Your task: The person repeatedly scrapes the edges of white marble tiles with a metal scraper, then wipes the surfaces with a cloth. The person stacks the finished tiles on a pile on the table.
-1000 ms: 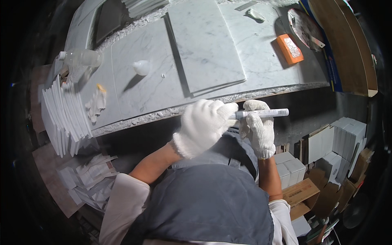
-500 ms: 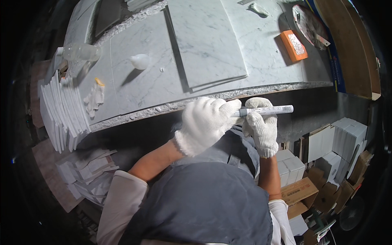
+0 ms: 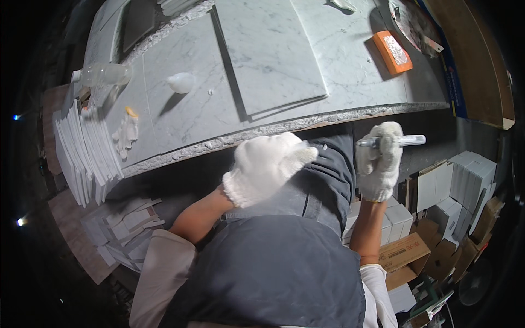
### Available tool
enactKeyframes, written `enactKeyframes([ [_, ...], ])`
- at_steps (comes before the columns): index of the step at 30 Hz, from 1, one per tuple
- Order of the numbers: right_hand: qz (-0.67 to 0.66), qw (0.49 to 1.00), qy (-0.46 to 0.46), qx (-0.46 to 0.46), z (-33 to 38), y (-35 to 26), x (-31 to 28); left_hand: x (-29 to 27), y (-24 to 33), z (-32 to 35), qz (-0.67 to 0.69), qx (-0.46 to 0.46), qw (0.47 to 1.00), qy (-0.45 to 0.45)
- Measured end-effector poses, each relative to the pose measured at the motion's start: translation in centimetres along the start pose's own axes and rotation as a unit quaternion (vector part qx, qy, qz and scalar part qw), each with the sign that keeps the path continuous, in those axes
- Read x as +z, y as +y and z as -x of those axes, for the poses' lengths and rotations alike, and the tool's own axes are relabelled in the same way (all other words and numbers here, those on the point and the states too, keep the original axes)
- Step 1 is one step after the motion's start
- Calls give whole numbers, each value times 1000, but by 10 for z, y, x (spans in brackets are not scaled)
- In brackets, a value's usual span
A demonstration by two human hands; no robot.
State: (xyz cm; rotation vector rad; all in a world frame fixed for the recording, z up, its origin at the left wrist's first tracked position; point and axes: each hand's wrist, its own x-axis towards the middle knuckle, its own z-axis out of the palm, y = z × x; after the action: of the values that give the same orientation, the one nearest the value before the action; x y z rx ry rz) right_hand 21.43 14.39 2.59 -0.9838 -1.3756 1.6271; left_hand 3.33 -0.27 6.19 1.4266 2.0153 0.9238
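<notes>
Your right hand, in a white knit glove, is wrapped around a slim silver-white marker, gripping it near the dark end so the pale barrel sticks out to the right; it sits level, just off the near edge of the marble worktop and over your lap rather than on the stone. Your left hand, also gloved, is curled into a loose fist just below the rough-chipped near edge; whether it holds anything small inside the curl cannot be told. The two hands are apart, with your dark trousers showing between them. On the worktop a square marble slab lies flat, its near edge a little raised above the surface beneath it, which throws a thin shadow line. To the left sit a small white blob-shaped object and a clear plastic bottle lying on its side near the far left corner. A spare white glove rests by the left edge, beside a stack of thin white tiles stood on edge off the worktop. An orange rectangular block lies at the far right, within reach of your marker hand. White boxes and cardboard cartons are piled on the floor to your right.
</notes>
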Motion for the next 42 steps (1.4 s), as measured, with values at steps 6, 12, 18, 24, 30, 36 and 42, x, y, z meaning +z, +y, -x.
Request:
enactKeyframes([
  [6,-55,998,-21,26,-11,15,-6,13,-22,-18,-54,82,991,93],
  [12,-76,996,-37,5,-28,37,11,31,-56,-41,-93,105,990,-25],
  [18,11,997,-54,-46,-48,55,25,21,-60,-36,-62,240,966,71],
  [24,58,994,-84,-44,-54,65,25,6,-91,-36,-121,215,965,90],
  [30,86,992,-80,-50,-55,69,24,16,-96,-27,-149,210,955,147],
  [36,139,985,-97,-38,-56,67,23,14,-96,-27,-163,214,953,141],
  [42,163,979,-100,-72,-55,59,26,12,-96,-27,-163,203,959,115],
])
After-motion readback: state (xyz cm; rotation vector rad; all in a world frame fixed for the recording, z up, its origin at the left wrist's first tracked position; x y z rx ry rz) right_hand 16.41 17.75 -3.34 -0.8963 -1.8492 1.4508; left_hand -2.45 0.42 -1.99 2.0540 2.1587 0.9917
